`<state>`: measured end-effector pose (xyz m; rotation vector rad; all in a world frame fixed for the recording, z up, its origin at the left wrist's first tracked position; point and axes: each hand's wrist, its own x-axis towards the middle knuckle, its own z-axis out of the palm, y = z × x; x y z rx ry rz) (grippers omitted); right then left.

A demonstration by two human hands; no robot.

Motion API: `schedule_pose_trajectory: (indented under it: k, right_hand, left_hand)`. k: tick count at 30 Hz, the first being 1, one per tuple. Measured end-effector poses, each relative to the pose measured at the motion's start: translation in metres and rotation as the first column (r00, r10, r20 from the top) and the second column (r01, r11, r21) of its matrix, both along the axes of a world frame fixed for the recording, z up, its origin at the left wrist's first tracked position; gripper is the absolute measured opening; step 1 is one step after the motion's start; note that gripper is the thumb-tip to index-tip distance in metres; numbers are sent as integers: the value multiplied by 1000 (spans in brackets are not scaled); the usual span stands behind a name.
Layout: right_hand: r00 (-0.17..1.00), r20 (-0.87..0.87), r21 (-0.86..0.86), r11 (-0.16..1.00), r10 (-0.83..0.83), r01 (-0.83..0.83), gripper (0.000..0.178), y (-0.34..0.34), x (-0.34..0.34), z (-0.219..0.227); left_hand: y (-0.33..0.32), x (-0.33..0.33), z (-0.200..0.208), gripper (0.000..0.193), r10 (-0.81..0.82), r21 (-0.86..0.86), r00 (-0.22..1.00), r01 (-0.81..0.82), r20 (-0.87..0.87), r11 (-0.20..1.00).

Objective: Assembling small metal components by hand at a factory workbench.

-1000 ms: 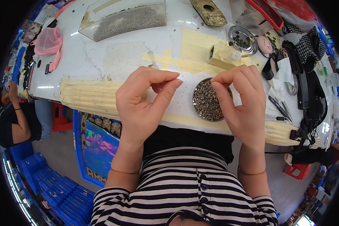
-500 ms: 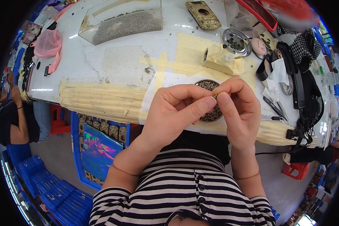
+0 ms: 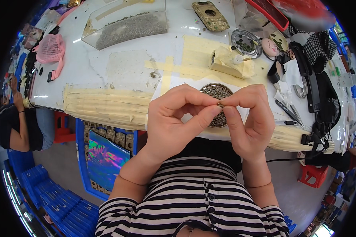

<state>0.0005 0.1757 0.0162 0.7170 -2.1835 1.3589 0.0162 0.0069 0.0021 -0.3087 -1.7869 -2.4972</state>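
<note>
The left hand [image 3: 170, 122] and right hand [image 3: 253, 118] meet tip to tip, both apparently pinching one tiny piece [image 3: 220, 105], too small to identify. The step seems to be fine two-handed handling; the next move probably calls for a light, steady pinch. Beneath and beyond them, a dish [image 3: 216, 83] of bits [image 3: 216, 91] sits on the counter [image 3: 91, 75]; tweezers [image 3: 287, 110] lie to their right.

Grey floor [image 3: 61, 166], apparently 2 red stools [image 3: 317, 170]

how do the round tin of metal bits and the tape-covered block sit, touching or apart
Apart. The head view shows a strip of pale work surface between the round tin and the tape-covered block beyond it.
</note>
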Motion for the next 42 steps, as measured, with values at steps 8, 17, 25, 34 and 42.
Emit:
schedule_pose_trajectory:
  k: [8, 17, 25, 34, 42]
  right_hand:
    - [998, -55, 58, 998, -31, 34, 14, 2, 1, -1]
    - [990, -123, 89, 993, -66, 77, 15, 1, 1, -1]
    - [998, -41, 28, 998, -55, 56, 11, 0, 3, -2]
    - [995, 103, -58, 998, 6, 0, 6, 2, 3, -4]
    - [954, 278, -216, 975, 115, -55, 6, 2, 4, -8]
  left_hand:
    - [-4, -4, 3, 16, 84, -418, 907, -270, -412, 867]
    - [1, 1, 3, 23, 127, -443, 846, -392, -518, 806]
    - [5, -6, -2, 30, 110, -422, 696, -545, -710, 724]
    - [5, -7, -4, 35, 58, -455, 643, -600, -763, 658]
    - [7, -11, -8, 29, 79, -433, 642, -598, -763, 675]
